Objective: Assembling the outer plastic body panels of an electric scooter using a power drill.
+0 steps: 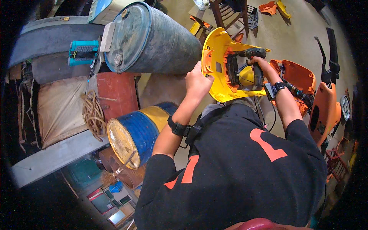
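My left hand (198,82) is closed on the near left edge of a yellow curved plastic panel (219,92), a vehicle body cover with its hollow inside facing up. Orange and black plastic parts (232,69) sit inside it. My right hand (261,64) grips a dark cordless drill (253,53) by its handle. The drill lies over the panel's right side, its front end pointing left toward the black part. Whether its tip touches anything cannot be made out. Its battery base (259,79) hangs below the hand, over the yellow panel.
An orange two-wheeler body (322,111) with exposed wiring stands to my right. On my left lie a large blue-grey drum (168,42) and a blue and yellow drum (140,130). A coiled rope (94,115) hangs beside a red surface. A wooden stool (230,15) stands ahead.
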`<control>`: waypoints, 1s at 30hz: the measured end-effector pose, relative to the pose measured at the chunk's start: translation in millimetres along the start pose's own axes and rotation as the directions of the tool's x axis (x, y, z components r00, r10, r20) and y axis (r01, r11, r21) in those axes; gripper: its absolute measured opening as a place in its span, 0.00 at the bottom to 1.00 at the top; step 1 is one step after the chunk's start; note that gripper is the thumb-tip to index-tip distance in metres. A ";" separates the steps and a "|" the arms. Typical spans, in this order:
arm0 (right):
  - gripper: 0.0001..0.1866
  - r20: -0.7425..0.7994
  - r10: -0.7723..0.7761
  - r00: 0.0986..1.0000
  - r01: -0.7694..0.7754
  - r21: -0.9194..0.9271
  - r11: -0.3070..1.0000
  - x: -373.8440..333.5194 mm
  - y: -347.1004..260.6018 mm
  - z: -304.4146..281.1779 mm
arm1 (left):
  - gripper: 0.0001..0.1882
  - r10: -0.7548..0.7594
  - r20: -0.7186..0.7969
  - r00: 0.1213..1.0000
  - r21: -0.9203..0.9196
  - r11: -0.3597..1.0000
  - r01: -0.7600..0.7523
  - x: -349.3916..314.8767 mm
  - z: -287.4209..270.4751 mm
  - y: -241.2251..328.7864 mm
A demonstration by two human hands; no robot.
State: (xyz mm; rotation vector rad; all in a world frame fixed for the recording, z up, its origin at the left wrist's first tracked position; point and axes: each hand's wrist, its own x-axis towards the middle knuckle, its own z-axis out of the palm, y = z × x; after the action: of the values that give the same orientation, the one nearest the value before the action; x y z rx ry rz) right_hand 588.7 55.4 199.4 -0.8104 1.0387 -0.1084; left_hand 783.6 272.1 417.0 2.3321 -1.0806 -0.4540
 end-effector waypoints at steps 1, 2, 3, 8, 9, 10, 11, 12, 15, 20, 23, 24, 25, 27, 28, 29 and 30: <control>0.12 0.012 0.003 1.000 -0.003 0.024 1.000 -0.3 -2.1 -1.0 | 0.20 0.017 -0.009 1.000 -0.017 1.000 -0.017 -0.1 0.3 -1.5; 0.12 0.028 0.004 1.000 -0.006 0.047 0.999 -2.6 -6.8 -0.1 | 0.20 0.032 -0.022 0.999 -0.032 0.999 -0.033 -0.7 0.0 -2.3; 0.12 0.032 0.004 0.999 -0.006 0.045 0.999 -4.9 -11.6 0.7 | 0.20 0.030 -0.025 0.999 -0.031 0.999 -0.030 -1.5 -0.7 -2.8; 0.09 0.074 0.074 0.994 -0.081 0.091 0.993 -8.3 -27.8 -2.5 | 0.20 0.087 -0.018 0.996 -0.070 0.994 -0.088 -3.2 -3.7 3.0; 0.08 0.098 0.039 0.994 -0.047 0.075 0.996 -6.6 -29.0 -2.4 | 0.20 0.085 -0.019 0.996 -0.070 0.994 -0.086 -3.8 -3.5 2.8; 0.08 0.099 0.040 0.994 -0.048 0.072 0.996 -4.6 -30.5 -2.2 | 0.20 0.067 -0.012 0.998 -0.052 0.996 -0.068 -4.4 -3.3 2.4; 0.08 0.108 0.049 0.993 -0.058 0.082 0.995 -2.3 -32.1 -1.4 | 0.20 0.049 -0.004 0.999 -0.033 0.998 -0.050 -4.6 -3.8 2.9; 0.08 0.118 0.058 0.991 -0.069 0.091 0.993 -0.5 -33.9 -0.3 | 0.20 0.047 -0.005 0.999 -0.032 0.998 -0.048 -5.3 -4.6 4.0; 0.07 0.151 0.092 0.984 -0.105 0.082 0.991 3.7 -38.1 -5.4 | 0.20 0.059 -0.018 0.998 -0.059 0.996 -0.060 -7.8 -4.4 5.1; 0.07 0.170 0.078 0.982 -0.080 0.006 0.997 3.5 -41.9 -0.3 | 0.21 0.043 -0.004 0.999 -0.032 0.999 -0.043 -10.5 -2.2 1.8; 0.07 0.169 0.081 0.982 -0.082 0.001 0.997 7.1 -40.1 -3.0 | 0.21 -0.028 0.020 0.999 -0.054 0.998 0.029 -11.5 -3.0 5.9; 0.08 0.165 0.081 0.983 -0.081 -0.007 0.997 7.8 -40.1 -3.2 | 0.21 -0.030 0.018 0.999 -0.054 0.998 0.031 -11.5 -2.1 4.0; 0.08 0.167 0.081 0.983 -0.081 -0.008 0.997 8.8 -40.1 -3.3 | 0.20 0.004 -0.009 1.000 -0.056 0.998 -0.005 -11.2 -0.5 0.7; 0.05 0.179 0.083 0.980 -0.091 0.038 0.995 9.3 -38.8 -4.2 | 0.20 0.038 -0.033 0.999 -0.057 0.998 -0.040 -10.8 0.1 -0.6; 0.05 0.177 0.083 0.981 -0.092 0.039 0.995 9.2 -37.6 -4.8 | 0.20 0.041 -0.025 0.999 -0.053 0.998 -0.042 -10.5 0.1 -0.3; 0.05 0.174 0.099 0.980 -0.111 0.060 0.992 9.3 -37.1 -4.8 | 0.20 0.043 -0.018 0.999 -0.049 0.998 -0.044 -10.0 0.2 0.4; 0.06 0.171 0.116 0.979 -0.131 0.082 0.988 9.0 -36.3 -5.1 | 0.20 0.043 -0.018 0.999 -0.049 0.998 -0.044 -9.3 0.3 1.9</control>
State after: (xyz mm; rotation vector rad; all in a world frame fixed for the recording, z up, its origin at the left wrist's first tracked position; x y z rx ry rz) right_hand 599.6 22.8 215.0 -0.6575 0.9175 0.0166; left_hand 776.5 278.1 418.7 2.2612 -1.0979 -0.4392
